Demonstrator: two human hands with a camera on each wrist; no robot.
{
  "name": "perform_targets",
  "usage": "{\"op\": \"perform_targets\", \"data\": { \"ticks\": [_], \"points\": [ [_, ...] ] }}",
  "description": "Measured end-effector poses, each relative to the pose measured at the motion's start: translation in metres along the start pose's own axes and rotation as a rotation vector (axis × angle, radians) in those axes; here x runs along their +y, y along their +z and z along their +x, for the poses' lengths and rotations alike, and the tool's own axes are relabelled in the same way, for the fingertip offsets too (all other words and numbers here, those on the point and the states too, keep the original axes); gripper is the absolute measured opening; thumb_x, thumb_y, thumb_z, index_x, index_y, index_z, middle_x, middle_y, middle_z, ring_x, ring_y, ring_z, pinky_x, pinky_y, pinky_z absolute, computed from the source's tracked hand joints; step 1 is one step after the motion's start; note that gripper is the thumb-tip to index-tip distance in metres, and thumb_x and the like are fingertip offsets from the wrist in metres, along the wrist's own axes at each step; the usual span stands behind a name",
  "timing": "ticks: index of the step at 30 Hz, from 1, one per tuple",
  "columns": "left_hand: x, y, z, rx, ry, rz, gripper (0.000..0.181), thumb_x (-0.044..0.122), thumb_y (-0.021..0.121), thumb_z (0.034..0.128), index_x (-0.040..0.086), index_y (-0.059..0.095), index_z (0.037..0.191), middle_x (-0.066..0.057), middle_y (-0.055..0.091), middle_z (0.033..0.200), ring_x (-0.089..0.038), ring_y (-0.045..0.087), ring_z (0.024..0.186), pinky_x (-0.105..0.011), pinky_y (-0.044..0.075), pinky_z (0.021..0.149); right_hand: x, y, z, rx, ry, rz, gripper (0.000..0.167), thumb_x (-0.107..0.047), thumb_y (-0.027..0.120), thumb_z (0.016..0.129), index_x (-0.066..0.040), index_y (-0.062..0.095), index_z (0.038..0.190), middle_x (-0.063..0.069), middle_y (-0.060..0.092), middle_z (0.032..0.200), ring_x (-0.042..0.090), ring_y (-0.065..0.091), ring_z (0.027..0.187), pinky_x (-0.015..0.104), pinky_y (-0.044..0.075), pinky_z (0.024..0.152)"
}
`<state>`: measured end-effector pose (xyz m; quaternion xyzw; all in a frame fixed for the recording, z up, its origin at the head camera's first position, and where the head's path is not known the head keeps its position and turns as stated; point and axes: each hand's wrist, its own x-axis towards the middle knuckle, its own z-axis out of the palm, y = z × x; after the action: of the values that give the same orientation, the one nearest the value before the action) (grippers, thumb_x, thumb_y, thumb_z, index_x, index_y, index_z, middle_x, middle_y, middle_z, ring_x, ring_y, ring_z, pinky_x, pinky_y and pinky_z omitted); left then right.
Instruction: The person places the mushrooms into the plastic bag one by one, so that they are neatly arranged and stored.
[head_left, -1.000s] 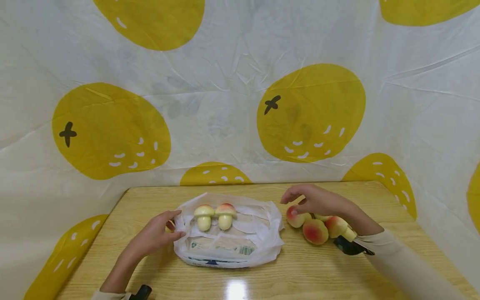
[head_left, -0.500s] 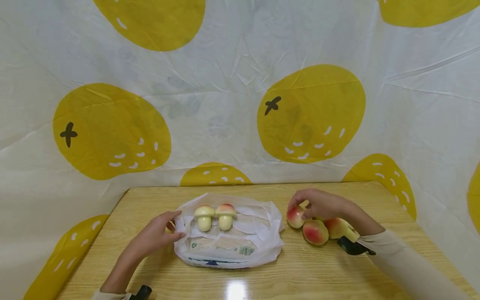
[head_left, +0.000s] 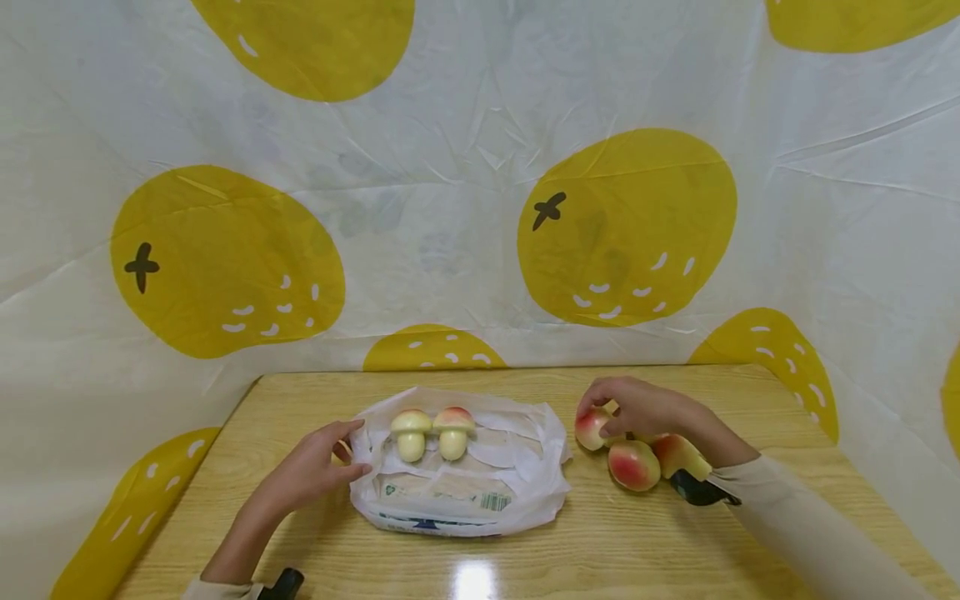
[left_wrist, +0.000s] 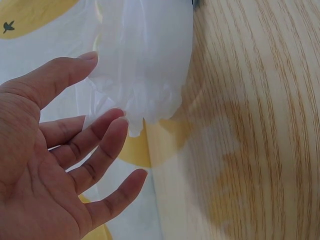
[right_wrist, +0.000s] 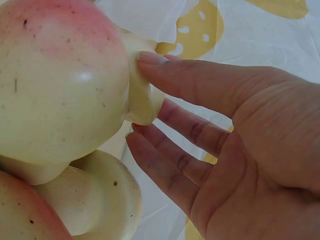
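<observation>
My left hand is at the left edge of a white plastic bag, its fingers loosely bent and apart. In the left wrist view, the fingertips lie close to the bag's thin rim. Two toy mushrooms, a pale one and a red-topped one, lie side by side on the bag. To the right, my right hand pinches a red and yellow toy mushroom between thumb and fingers. Beside it lie another toy mushroom and a further one, partly hidden under the wrist.
Everything rests on a wooden table. A white cloth with large yellow fruit prints hangs behind the table and along its sides. A dark wrist strap sits near the mushrooms on the right.
My right hand has come down from above the mushrooms and its fingers have closed on the leftmost one of that group. The left hand and the bag have stayed in place.
</observation>
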<state>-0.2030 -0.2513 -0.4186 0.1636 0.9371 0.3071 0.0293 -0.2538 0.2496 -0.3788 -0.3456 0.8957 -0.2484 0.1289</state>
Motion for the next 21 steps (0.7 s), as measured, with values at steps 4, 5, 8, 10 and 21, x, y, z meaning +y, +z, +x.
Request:
{"op": "perform_targets", "data": {
  "ticks": [4,5,8,10,21],
  "points": [
    [-0.001,-0.0003,0.0016,-0.004,-0.008,-0.002,0.074,0.024,0.083,0.0856,-0.008,0.051,0.143,-0.002,0.064,0.098,-0.016,0.06,0.088,-0.024,0.05,0.067,0.0005,-0.0006,0.0022,0.017,0.011,-0.039,0.024,-0.014,0.077,0.091,-0.009,0.073,0.114,0.005,0.067,0.115,0.028,0.062,0.105,0.056,0.05,0.095],
    [-0.0013,-0.0004,0.0019,-0.006,-0.011,-0.004,0.074,0.024,0.084,0.0856,-0.007,0.051,0.144,-0.002,0.064,0.098,-0.016,0.059,0.088,-0.024,0.05,0.067,0.0009,-0.0008,0.0024,0.02,0.016,-0.047,0.025,-0.016,0.077,0.091,-0.009,0.073,0.114,0.005,0.067,0.115,0.028,0.062,0.105,0.056,0.05,0.095],
    [-0.0019,-0.0003,0.0027,-0.013,-0.022,-0.006,0.075,0.025,0.084,0.0853,-0.006,0.05,0.144,-0.002,0.063,0.097,-0.016,0.059,0.089,-0.025,0.05,0.067,0.0011,-0.0016,0.0026,0.021,0.042,-0.064,0.03,-0.017,0.08,0.089,-0.008,0.073,0.116,0.006,0.068,0.116,0.028,0.064,0.104,0.054,0.051,0.094],
    [-0.0023,-0.0002,0.003,-0.014,-0.022,-0.004,0.075,0.025,0.084,0.0851,-0.006,0.05,0.144,-0.002,0.063,0.097,-0.016,0.059,0.089,-0.025,0.05,0.067,0.0011,-0.0019,0.0024,0.014,0.058,-0.07,0.034,-0.016,0.082,0.086,-0.008,0.073,0.118,0.007,0.067,0.118,0.028,0.064,0.105,0.053,0.052,0.094],
    [-0.0005,0.0006,0.0017,-0.007,-0.011,-0.005,0.075,0.025,0.084,0.0855,-0.007,0.05,0.144,-0.003,0.063,0.096,-0.017,0.058,0.088,-0.025,0.049,0.067,0.0011,0.0019,0.0048,0.027,0.072,-0.148,0.035,-0.005,0.079,0.085,-0.008,0.072,0.12,0.005,0.068,0.118,0.026,0.064,0.104,0.046,0.052,0.092]
  ]
}}
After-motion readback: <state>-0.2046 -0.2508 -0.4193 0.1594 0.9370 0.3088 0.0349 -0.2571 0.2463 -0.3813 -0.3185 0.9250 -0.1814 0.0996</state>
